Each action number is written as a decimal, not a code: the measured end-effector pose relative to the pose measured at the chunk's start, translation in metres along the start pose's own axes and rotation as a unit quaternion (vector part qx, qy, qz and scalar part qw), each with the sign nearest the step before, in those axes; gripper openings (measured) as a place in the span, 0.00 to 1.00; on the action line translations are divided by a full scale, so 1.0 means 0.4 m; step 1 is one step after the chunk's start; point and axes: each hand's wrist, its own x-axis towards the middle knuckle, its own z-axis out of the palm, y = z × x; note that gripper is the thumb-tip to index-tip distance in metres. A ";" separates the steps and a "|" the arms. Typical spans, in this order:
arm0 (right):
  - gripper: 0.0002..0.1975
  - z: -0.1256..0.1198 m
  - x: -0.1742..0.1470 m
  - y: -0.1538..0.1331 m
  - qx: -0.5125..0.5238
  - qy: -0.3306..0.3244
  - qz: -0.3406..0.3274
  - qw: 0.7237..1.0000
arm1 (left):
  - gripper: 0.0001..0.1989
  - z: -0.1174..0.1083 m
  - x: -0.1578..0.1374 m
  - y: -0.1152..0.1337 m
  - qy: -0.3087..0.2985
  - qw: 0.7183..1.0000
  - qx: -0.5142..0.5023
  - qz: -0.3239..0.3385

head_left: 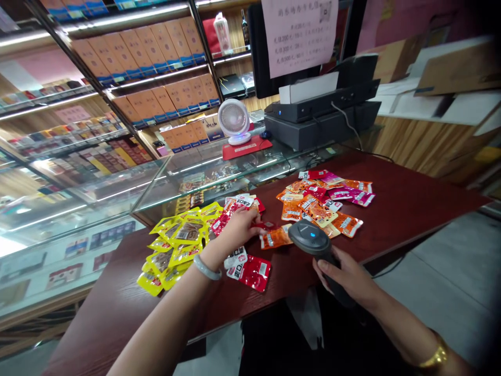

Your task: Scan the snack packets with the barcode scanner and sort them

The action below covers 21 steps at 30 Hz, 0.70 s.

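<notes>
My right hand [348, 279] is wrapped around the handle of a black barcode scanner [309, 236] with a small blue light on top. The scanner's head covers part of an orange snack packet [276, 238] on the table. Over a pile of red and white snack packets [225, 218] reaches my left hand [243, 225], its fingers bent and apart near the orange packet. Whether its fingertips touch a packet is hard to see. Just below that hand lies a red packet [254, 272]. To its left is a heap of yellow packets [188, 232].
Orange, red and purple packets [313, 203] are spread beyond the scanner on the dark red table [415, 193]. A glass display counter [164, 193] adjoins the table. On it stand a small white fan [234, 119] and a black cash drawer [313, 128]. Stocked shelves [152, 68] rise behind.
</notes>
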 end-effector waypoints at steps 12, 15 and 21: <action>0.20 -0.026 0.047 -0.034 0.073 0.033 -0.031 0.996 | 0.12 0.063 0.150 0.068 0.072 0.989 -0.120 -0.039; 0.19 -0.040 0.046 -0.029 0.083 0.049 -0.025 0.995 | 0.09 0.073 0.173 0.062 0.086 0.991 -0.095 -0.031; 0.19 -0.068 0.042 -0.024 0.089 0.071 -0.034 0.993 | 0.14 0.109 0.260 0.084 0.081 0.973 -0.209 -0.058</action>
